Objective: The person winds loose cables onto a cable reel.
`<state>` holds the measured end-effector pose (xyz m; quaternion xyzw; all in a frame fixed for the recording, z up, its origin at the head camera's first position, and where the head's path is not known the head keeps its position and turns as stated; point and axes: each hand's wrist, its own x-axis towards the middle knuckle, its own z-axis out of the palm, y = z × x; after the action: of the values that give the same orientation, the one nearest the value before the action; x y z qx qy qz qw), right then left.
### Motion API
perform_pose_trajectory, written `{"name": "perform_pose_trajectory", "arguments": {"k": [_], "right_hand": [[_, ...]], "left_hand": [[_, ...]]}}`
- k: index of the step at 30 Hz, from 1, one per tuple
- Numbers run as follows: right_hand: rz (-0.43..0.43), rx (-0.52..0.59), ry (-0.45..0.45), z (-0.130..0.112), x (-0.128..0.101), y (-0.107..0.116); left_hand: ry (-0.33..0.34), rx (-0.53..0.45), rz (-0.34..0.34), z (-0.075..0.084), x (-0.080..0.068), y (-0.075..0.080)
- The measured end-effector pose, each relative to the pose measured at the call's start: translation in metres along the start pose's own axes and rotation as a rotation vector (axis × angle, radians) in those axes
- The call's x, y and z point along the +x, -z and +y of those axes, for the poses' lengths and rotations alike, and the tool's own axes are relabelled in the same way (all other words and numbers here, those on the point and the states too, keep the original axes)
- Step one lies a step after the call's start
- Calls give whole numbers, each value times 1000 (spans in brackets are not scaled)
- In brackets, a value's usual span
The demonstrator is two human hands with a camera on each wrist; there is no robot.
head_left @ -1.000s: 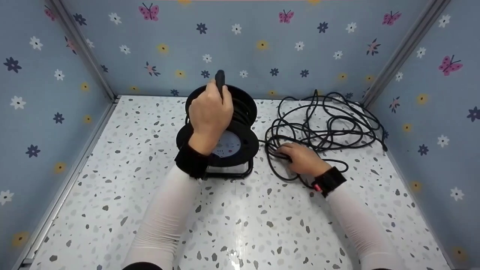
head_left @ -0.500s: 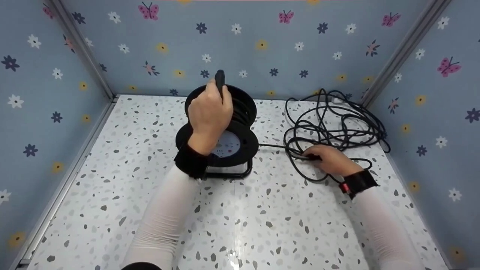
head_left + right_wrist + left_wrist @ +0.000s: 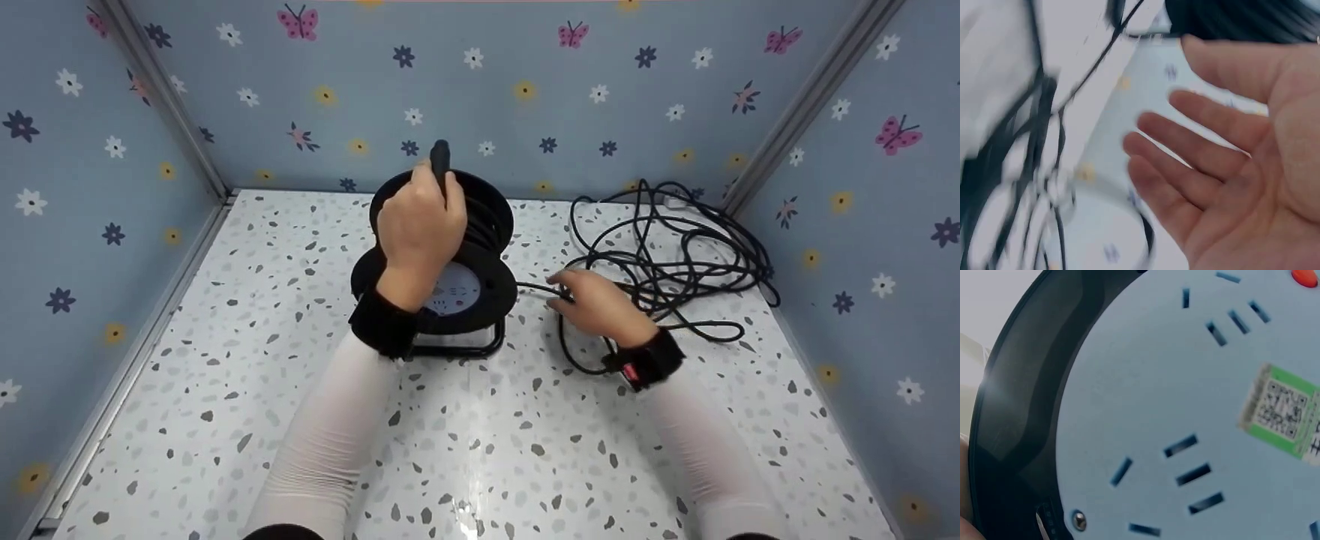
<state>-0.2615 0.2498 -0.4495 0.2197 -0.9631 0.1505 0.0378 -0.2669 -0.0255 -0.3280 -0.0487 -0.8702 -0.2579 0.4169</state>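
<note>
A black cable reel [image 3: 480, 292] with a white socket face [image 3: 1185, 410] stands upright on the speckled floor [image 3: 480, 450]. My left hand [image 3: 420, 225] grips its black top handle [image 3: 439, 156]. A taut stretch of black cable [image 3: 534, 288] runs from the reel to a loose tangle [image 3: 675, 247] on the right. My right hand [image 3: 592, 304] hovers just right of the reel over this cable. In the right wrist view its fingers [image 3: 1207, 152] are straight and spread, holding nothing, with blurred cable [image 3: 1033, 140] beyond them.
Blue flowered walls [image 3: 90, 225] close in the left, back and right sides. The cable tangle fills the back right corner, with one loop [image 3: 709, 328] lying nearer me.
The right hand pulled cable out to the right, then let go and came back left towards the reel. The tangle shifted right. The left hand stayed on the handle.
</note>
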Motion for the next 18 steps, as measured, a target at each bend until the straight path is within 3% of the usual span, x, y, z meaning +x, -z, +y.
{"name": "perform_pose_trajectory", "arguments": {"k": [3,9,12,18], "right_hand": [[41,12,7,-7,23,-23],[34,7,-152,-4,46,-64],[41,5,-210,-2,48,-72],[67,4,-210,8,40,-71]], "left_hand": [[7,3,7,-1,0,0],[6,7,15,0,-1,-1],[4,12,17,1,0,-1],[7,24,16,2,2,-1]]}}
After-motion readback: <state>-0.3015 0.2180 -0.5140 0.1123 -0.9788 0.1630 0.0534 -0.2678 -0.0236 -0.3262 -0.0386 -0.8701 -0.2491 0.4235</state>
